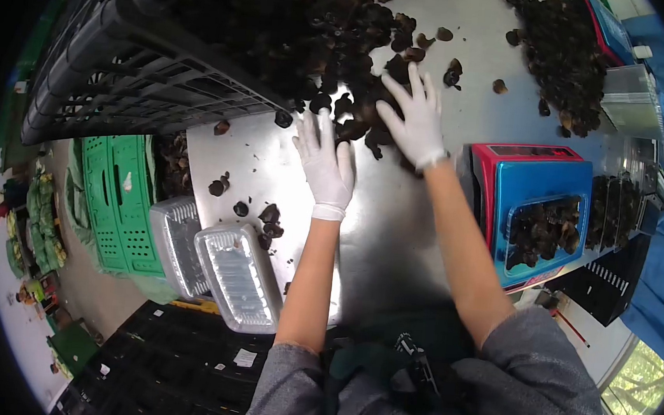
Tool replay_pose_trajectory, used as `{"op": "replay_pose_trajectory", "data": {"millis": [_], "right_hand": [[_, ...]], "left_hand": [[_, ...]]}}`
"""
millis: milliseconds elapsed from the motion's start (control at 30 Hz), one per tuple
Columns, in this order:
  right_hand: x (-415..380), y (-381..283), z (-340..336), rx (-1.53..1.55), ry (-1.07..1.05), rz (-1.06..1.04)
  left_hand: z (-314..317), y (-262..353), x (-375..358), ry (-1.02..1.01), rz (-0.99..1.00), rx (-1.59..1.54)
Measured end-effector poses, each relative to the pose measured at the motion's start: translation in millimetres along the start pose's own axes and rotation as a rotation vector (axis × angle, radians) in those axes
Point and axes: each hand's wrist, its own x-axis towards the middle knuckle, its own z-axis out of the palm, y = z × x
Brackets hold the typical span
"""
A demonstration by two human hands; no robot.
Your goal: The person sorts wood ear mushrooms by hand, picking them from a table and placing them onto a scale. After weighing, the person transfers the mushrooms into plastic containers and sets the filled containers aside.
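Note:
Dark, curled wood ear mushrooms (354, 22) lie in a heap on the metal table (392, 236). My left hand (324, 168), in a white glove, reaches the heap's near edge with fingers stretched apart. To its right, my right hand (416, 124), also gloved, is spread flat with its fingertips at the loose mushrooms. Neither hand holds anything that I can see. A few pieces lie between and in front of the hands. On a blue and red scale (506, 174) at the right rests a clear plastic tray (509, 256) filled with mushrooms.
A black crate (163, 77) stands tilted at the upper left. Empty clear trays (237, 278) are stacked at the table's left edge, beside a green crate (118, 198). Another mushroom pile (566, 62) lies at the far right, near a second scale (611, 30) and stacked clear containers (633, 98).

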Motion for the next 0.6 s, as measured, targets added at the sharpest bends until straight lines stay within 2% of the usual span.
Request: {"op": "replay_pose_trajectory", "data": {"millis": [100, 167, 267, 333, 367, 467, 500, 567, 600], "right_hand": [[-78, -27, -30, 0.205, -0.082, 0.067], [-130, -38, -52, 0.234, -0.230, 0.157], [-195, -33, -78, 0.087, -0.294, 0.012], [-214, -22, -93, 0.111, -0.232, 0.035], [-219, -20, -97, 0.127, -0.198, 0.047], [-189, -6, -85, 0.247, 0.060, 0.190], [-171, -7, -79, 0.165, 0.097, 0.206], [-139, -8, -65, 0.109, 0.092, 0.245], [-128, -5, -55, 0.063, 0.051, 0.210]], "left_hand": [[-7, 21, -26, -0.254, 0.065, 0.164], [-15, 36, -72, -0.285, 0.012, 0.083], [-29, 36, -148, -0.304, -0.054, -0.001], [-42, 33, -179, -0.279, -0.094, -0.065], [-47, 31, -183, -0.240, -0.060, -0.062], [-45, 30, -175, -0.040, -0.155, -0.263], [-42, 26, -169, -0.034, -0.177, -0.261], [-33, 28, -144, 0.017, -0.145, -0.268], [-31, 29, -135, -0.026, -0.089, -0.231]]}}
